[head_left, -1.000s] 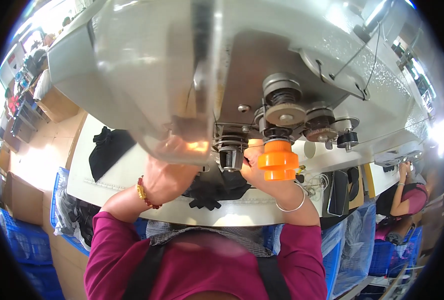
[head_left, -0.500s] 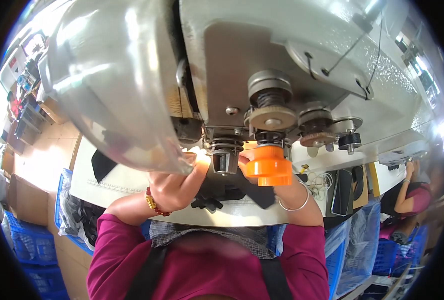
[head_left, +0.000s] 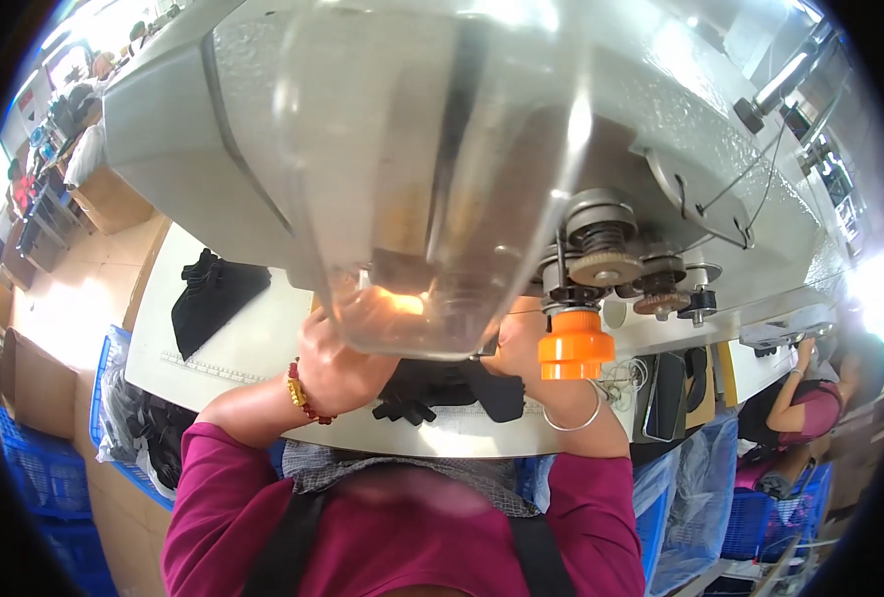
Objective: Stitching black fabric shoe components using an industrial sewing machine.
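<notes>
A sewing machine (head_left: 223, 169) fills the upper view, with a clear plastic guard (head_left: 402, 343) in front of its lit needle area. My left hand (head_left: 347, 353), wearing a red and gold bracelet, is closed beside the light, its fingertips blurred behind the guard, on the edge of a black fabric piece (head_left: 442, 383). That piece lies between my hands on the white table. On the other side, my right hand (head_left: 520, 343), with a silver bangle, is at the guard's right edge; its fingers are mostly hidden behind the guard and an orange knob (head_left: 575, 345).
More black fabric (head_left: 218, 298) rests at the table's left, above a ruler strip (head_left: 208, 368). A phone-like dark slab (head_left: 665, 398) and tangled thread (head_left: 621, 378) are at the right. Blue crates (head_left: 49, 468) stand on the floor. Another person (head_left: 805, 403) sits at far right.
The view has shifted, so the guard now covers more of the needle area and my fingertips. Both hands stay close to the needle area, with the black fabric between them.
</notes>
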Demonstrator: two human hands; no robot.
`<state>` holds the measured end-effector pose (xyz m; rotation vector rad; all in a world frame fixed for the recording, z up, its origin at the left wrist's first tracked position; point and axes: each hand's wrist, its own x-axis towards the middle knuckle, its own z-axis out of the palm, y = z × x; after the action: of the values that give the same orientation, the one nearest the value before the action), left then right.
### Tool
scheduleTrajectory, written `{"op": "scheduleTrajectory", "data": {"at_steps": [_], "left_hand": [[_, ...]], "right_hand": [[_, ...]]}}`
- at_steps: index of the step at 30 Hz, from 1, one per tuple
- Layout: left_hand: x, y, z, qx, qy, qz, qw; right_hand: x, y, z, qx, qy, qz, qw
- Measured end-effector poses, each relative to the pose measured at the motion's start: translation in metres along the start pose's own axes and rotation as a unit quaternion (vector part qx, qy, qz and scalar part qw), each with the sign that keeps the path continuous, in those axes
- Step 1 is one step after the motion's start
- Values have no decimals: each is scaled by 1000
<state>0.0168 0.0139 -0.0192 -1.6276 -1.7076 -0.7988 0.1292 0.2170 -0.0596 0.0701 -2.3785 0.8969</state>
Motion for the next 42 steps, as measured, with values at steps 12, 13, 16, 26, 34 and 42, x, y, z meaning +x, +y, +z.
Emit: {"op": "scheduleTrajectory", "data": {"at_steps": [12, 13, 16, 26, 34, 42], "left_hand": [[2, -23, -11, -9, -56, 39, 998], [2, -23, -12, -22, -56, 44, 997], [2, -24, -10, 1, -49, 68, 997], [7, -17, -22, -65, -76, 2, 995], [-1, -8, -14, -6, -76, 44, 996], [3, -11, -13, 10, -97, -25, 995]], "right_hand": [[-25, -37, 18, -172, -79, -21, 982], [-25, -36, 18, -172, -79, -22, 982], [-26, -39, 18, -228, -93, -33, 969], [-6, -62, -10, -115, -66, -43, 990], [-7, -66, -9, -112, -65, -20, 991], [-8, -53, 0, -122, -40, -80, 988]]}}
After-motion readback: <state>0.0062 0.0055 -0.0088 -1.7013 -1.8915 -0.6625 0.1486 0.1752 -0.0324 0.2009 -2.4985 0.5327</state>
